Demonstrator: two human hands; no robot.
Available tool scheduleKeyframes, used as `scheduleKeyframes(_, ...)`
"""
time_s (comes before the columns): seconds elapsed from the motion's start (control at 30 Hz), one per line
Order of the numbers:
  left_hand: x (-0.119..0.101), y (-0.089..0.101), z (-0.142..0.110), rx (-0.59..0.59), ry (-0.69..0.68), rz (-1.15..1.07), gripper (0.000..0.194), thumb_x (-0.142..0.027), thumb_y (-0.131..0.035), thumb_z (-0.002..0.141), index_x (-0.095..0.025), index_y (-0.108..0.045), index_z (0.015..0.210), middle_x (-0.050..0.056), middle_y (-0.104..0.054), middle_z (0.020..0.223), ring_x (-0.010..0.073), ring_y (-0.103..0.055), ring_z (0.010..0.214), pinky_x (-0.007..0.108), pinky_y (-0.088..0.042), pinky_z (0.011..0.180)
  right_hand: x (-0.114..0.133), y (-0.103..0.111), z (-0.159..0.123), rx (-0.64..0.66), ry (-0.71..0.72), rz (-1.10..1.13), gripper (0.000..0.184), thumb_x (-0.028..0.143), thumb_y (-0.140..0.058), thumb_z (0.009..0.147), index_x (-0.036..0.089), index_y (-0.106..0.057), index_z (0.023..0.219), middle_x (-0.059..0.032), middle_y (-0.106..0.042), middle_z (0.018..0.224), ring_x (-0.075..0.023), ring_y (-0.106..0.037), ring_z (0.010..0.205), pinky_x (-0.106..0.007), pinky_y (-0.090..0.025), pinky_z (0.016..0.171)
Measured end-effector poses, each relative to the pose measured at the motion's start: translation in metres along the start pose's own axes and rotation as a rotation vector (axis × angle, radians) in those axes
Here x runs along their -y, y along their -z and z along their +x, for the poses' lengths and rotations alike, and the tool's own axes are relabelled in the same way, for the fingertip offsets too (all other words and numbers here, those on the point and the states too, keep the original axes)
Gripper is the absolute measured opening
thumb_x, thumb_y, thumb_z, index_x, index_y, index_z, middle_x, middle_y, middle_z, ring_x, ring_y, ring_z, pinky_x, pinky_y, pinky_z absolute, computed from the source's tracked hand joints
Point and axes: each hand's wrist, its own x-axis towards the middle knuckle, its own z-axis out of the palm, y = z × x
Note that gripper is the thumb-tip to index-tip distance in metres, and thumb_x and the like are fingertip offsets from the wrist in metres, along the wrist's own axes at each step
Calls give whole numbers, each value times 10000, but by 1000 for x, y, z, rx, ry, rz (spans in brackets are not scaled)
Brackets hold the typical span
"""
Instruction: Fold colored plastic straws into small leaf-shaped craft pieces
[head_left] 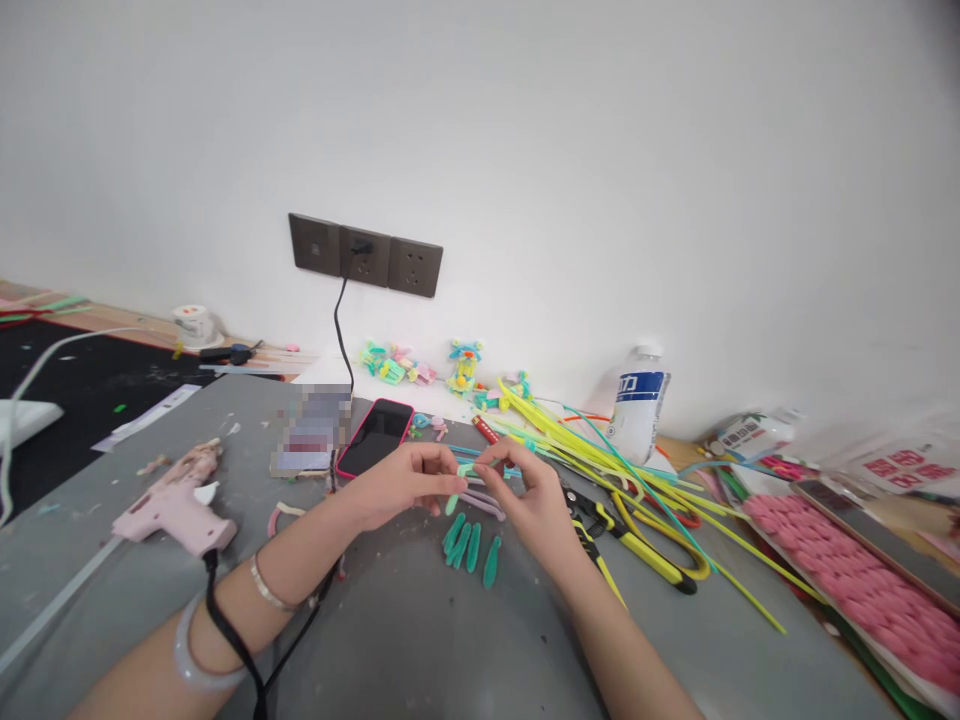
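Note:
My left hand [409, 485] and my right hand [529, 490] meet over the grey mat [420, 640], both pinching one small light-green pipe-cleaner piece [466, 470] between their fingertips. Just below the hands lie several folded teal pipe-cleaner pieces [471, 545] and a pale purple piece [484, 502]. A bundle of long yellow and green pipe cleaners [600, 455] spreads to the right of my right hand.
A pink glue gun [176, 505] lies at left, its black cord crossing my left forearm. A phone with a pink case [375, 437] sits behind the hands. Yellow-handled pliers [637, 545], a plastic bottle [637, 405], small finished figures [465, 365] and a tray of pink pieces [847, 570] stand right.

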Motion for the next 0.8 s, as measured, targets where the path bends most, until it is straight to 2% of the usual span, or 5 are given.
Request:
scheduleKeyframes(0.23, 0, -3, 1, -49, -59, -83, 275, -385, -780, 740, -158, -626, 739, -51, -478, 655, 67, -453, 568, 200, -426, 532, 2, 2, 1, 25, 17, 44, 117, 230, -578, 894, 195, -591, 782, -12, -596, 761, -157, -535, 703, -271, -414, 672)
scheduleKeyframes(0.53, 1, -2, 3, -103, -84, -143, 270, -364, -815, 700, -162, -668, 803, -33, -517, 740, 80, -496, 639, 218, -469, 580, 5, -1, 1, 27, 47, 65, 115, 177, -582, 875, 200, -580, 763, -3, -579, 730, -158, -541, 699, -269, -420, 659)
scheduleKeyframes(0.63, 0, -1, 2, -69, -30, -160, 272, -358, -813, 705, -148, -667, 800, -35, -520, 710, 73, -494, 619, 210, -466, 576, 6, -1, 0, 13, 45, 70, 120, 189, -575, 882, 199, -581, 762, -6, -583, 734, -158, -543, 699, -271, -422, 664)
scheduleKeyframes(0.8, -3, -1, -1, 65, 82, -230, 276, -325, -824, 698, -141, -625, 754, -52, -519, 643, 50, -489, 513, 190, -452, 514, 9, 0, -1, 26, 13, 104, 113, 227, -571, 893, 202, -587, 783, -18, -591, 749, -164, -543, 706, -281, -427, 676)
